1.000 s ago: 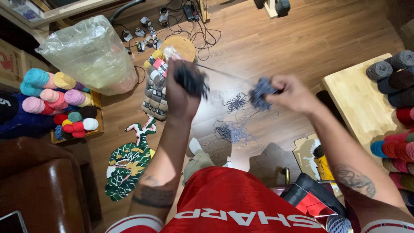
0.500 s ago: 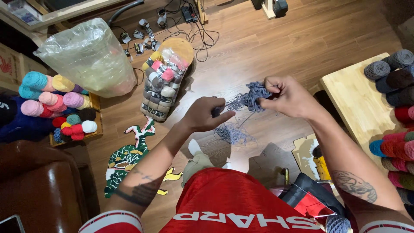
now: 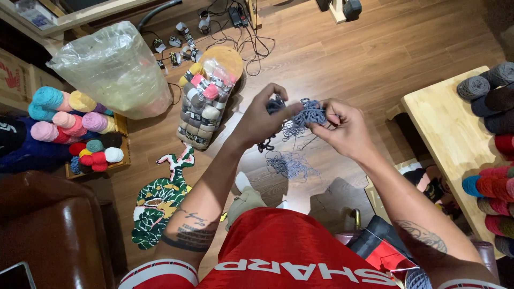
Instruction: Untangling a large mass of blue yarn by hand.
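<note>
Both hands, left hand (image 3: 262, 120) and right hand (image 3: 345, 128), pinch a fuzzy blue-grey yarn tangle (image 3: 308, 113) with their fingers above open wooden floor (image 3: 375, 48).

At ten o'clock I see a clear plastic bag (image 3: 115, 72) on the wooden floor (image 3: 375, 48). Beside it lies a pack of yarn skeins (image 3: 206, 104), with cables (image 3: 235, 27) at twelve. Coloured yarn balls (image 3: 75, 126) sit at nine, a green rug piece (image 3: 158, 200) at seven, and a counter (image 3: 450, 134) at three.
</note>
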